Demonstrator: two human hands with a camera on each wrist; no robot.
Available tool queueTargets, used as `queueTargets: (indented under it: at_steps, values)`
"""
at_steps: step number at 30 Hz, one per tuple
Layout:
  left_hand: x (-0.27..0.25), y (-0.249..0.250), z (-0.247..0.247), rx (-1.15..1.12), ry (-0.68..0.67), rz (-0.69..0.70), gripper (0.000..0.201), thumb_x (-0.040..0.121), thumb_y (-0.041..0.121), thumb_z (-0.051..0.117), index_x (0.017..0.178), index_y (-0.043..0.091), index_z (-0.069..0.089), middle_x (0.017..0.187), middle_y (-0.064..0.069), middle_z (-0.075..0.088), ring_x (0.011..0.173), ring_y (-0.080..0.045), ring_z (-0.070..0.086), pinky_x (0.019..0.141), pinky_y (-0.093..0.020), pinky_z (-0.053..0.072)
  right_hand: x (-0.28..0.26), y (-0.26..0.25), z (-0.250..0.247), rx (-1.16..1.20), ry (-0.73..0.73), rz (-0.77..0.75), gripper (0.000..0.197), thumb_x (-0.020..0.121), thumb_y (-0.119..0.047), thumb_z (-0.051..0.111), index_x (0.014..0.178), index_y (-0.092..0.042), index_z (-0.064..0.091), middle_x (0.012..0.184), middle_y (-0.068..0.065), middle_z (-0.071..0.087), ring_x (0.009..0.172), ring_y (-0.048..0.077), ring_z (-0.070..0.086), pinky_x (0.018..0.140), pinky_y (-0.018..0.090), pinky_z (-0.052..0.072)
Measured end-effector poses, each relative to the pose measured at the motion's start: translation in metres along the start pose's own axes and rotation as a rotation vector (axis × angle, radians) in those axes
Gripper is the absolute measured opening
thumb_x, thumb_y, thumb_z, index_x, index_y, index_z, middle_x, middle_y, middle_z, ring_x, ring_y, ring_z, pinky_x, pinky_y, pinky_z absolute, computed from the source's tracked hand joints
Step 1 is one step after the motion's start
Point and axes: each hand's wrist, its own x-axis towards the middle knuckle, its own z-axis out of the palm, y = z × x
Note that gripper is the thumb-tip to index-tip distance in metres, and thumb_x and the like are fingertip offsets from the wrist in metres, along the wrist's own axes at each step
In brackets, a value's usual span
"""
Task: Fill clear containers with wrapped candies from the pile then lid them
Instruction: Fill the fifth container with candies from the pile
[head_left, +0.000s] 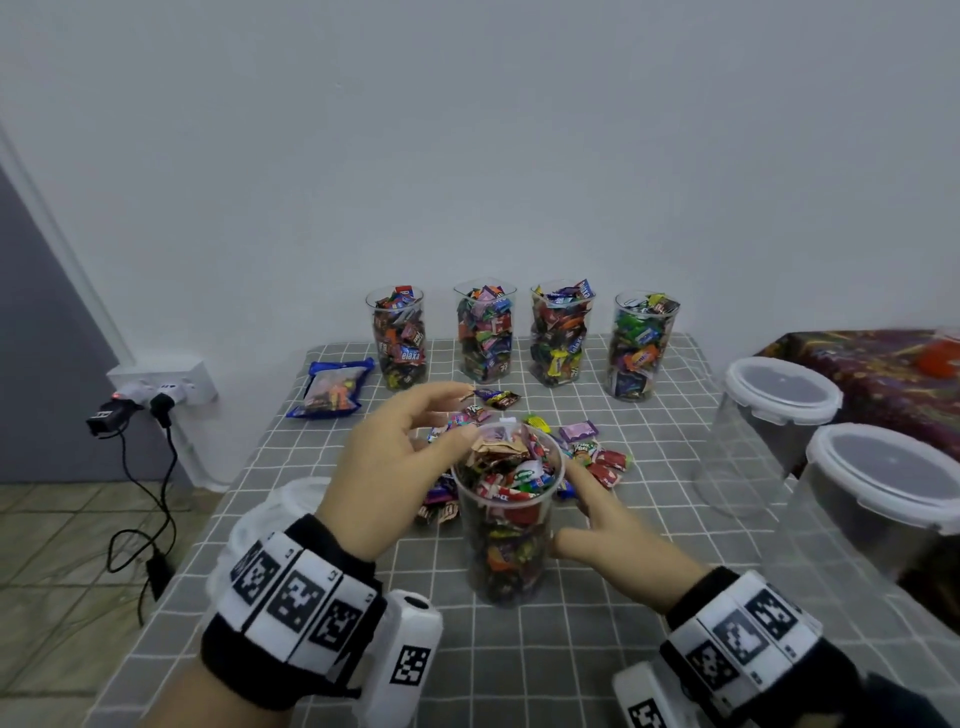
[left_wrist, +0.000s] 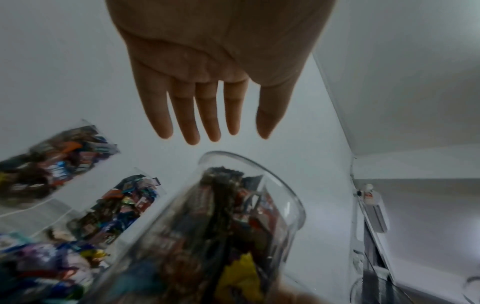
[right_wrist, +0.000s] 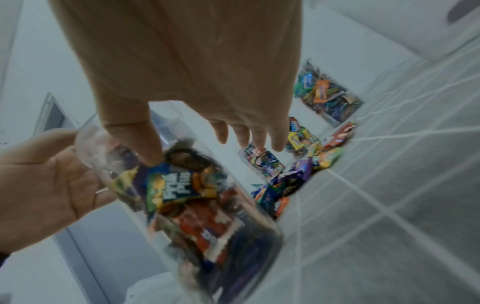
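A tall clear container (head_left: 506, 525), full of wrapped candies to its rim, stands near the middle of the grey checked table (head_left: 519, 675). My left hand (head_left: 457, 415) hovers over its left rim with straight fingers and holds nothing; the left wrist view shows this left hand (left_wrist: 221, 135) above the container (left_wrist: 233, 216). My right hand (head_left: 587, 509) is beside its right wall, fingers stretched out. In the right wrist view the right hand (right_wrist: 207, 144) has its thumb against the container wall (right_wrist: 207, 205). The loose candy pile (head_left: 592, 452) lies just behind.
Several filled clear containers (head_left: 485, 332) without lids line the far edge. A blue candy bag (head_left: 330, 389) lies far left. Two lidded containers (head_left: 779, 395) stand at the right, and white lids (head_left: 291, 504) sit at the left edge. Plugs and cables (head_left: 156, 405) are by the wall.
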Motion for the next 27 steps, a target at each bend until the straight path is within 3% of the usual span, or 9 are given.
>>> queueTargets:
  at_steps: [3, 5, 7, 9, 13, 16, 18, 20, 27]
  values:
    - [-0.006, -0.014, -0.004, -0.007, -0.085, -0.094, 0.07, 0.057, 0.068, 0.066, 0.121, 0.048, 0.045, 0.124, 0.025, 0.052, 0.115, 0.009, 0.049, 0.096, -0.024, 0.043, 0.001, 0.013, -0.001, -0.132, 0.082, 0.132, 0.088, 0.066, -0.032, 0.061, 0.146, -0.027, 0.025, 0.152, -0.004, 0.028, 0.139, 0.012, 0.025, 0.115, 0.04, 0.026]
    - [-0.01, -0.021, -0.002, 0.006, -0.182, -0.141, 0.099, 0.043, 0.084, 0.064, 0.13, 0.047, 0.034, 0.131, 0.026, 0.045, 0.121, 0.011, 0.041, 0.101, -0.023, 0.038, 0.006, 0.021, -0.004, -0.338, 0.114, 0.173, 0.081, 0.082, -0.032, 0.063, 0.149, -0.019, 0.021, 0.157, 0.002, 0.019, 0.143, 0.016, 0.018, 0.118, 0.037, 0.018]
    - [-0.014, -0.025, 0.001, -0.02, -0.256, -0.159, 0.098, 0.038, 0.089, 0.062, 0.124, 0.054, 0.032, 0.126, 0.037, 0.043, 0.119, 0.018, 0.039, 0.102, -0.022, 0.038, 0.011, 0.027, -0.008, -0.58, 0.123, 0.176, 0.075, 0.09, -0.033, 0.059, 0.15, -0.015, 0.017, 0.159, 0.004, 0.01, 0.146, 0.017, 0.009, 0.118, 0.03, 0.01]
    - [-0.017, -0.026, 0.005, -0.031, -0.312, -0.152, 0.089, 0.041, 0.085, 0.066, 0.12, 0.058, 0.035, 0.12, 0.042, 0.048, 0.116, 0.018, 0.044, 0.101, -0.021, 0.041, 0.013, 0.031, -0.011, -0.73, 0.117, 0.211, 0.076, 0.092, -0.041, 0.054, 0.151, -0.016, 0.013, 0.16, 0.003, 0.004, 0.147, 0.018, 0.004, 0.117, 0.029, 0.007]
    - [-0.019, -0.029, 0.016, -0.077, -0.368, -0.114, 0.086, 0.055, 0.06, 0.078, 0.131, 0.048, 0.037, 0.127, 0.028, 0.054, 0.119, 0.006, 0.049, 0.104, -0.031, 0.041, 0.012, 0.043, -0.015, -0.875, 0.06, 0.326, 0.079, 0.093, -0.051, 0.046, 0.152, -0.02, 0.005, 0.16, 0.002, -0.003, 0.147, 0.02, -0.002, 0.118, 0.035, 0.005]
    - [-0.02, -0.031, 0.024, -0.137, -0.377, -0.094, 0.084, 0.056, 0.045, 0.081, 0.129, 0.043, 0.039, 0.125, 0.029, 0.054, 0.118, 0.006, 0.051, 0.097, -0.015, 0.042, 0.012, 0.051, -0.017, -0.917, 0.016, 0.392, 0.081, 0.093, -0.056, 0.041, 0.152, -0.021, -0.003, 0.16, 0.003, -0.005, 0.147, 0.021, -0.003, 0.118, 0.037, 0.003]
    - [-0.022, -0.033, 0.028, -0.154, -0.325, -0.102, 0.081, 0.052, 0.045, 0.081, 0.122, 0.044, 0.041, 0.119, 0.036, 0.054, 0.113, 0.013, 0.051, 0.087, -0.003, 0.04, 0.013, 0.053, -0.017, -0.942, -0.004, 0.404, 0.082, 0.093, -0.057, 0.039, 0.152, -0.02, -0.006, 0.16, 0.004, -0.006, 0.147, 0.021, -0.005, 0.118, 0.038, 0.001]
    - [-0.023, -0.035, 0.031, -0.125, -0.263, -0.102, 0.08, 0.049, 0.051, 0.079, 0.119, 0.047, 0.041, 0.116, 0.04, 0.053, 0.11, 0.017, 0.049, 0.085, 0.0, 0.038, 0.013, 0.055, -0.016, -0.96, -0.024, 0.412, 0.083, 0.094, -0.058, 0.037, 0.152, -0.018, -0.008, 0.16, 0.004, -0.009, 0.147, 0.021, -0.008, 0.118, 0.039, 0.0]
    - [-0.024, -0.038, 0.037, -0.05, -0.136, -0.11, 0.072, 0.048, 0.052, 0.079, 0.112, 0.051, 0.046, 0.11, 0.039, 0.056, 0.103, 0.017, 0.052, 0.09, -0.017, 0.043, 0.013, 0.06, -0.016, -0.956, -0.05, 0.423, 0.084, 0.094, -0.058, 0.034, 0.151, -0.017, -0.012, 0.159, 0.005, -0.013, 0.146, 0.022, -0.012, 0.118, 0.04, -0.003]
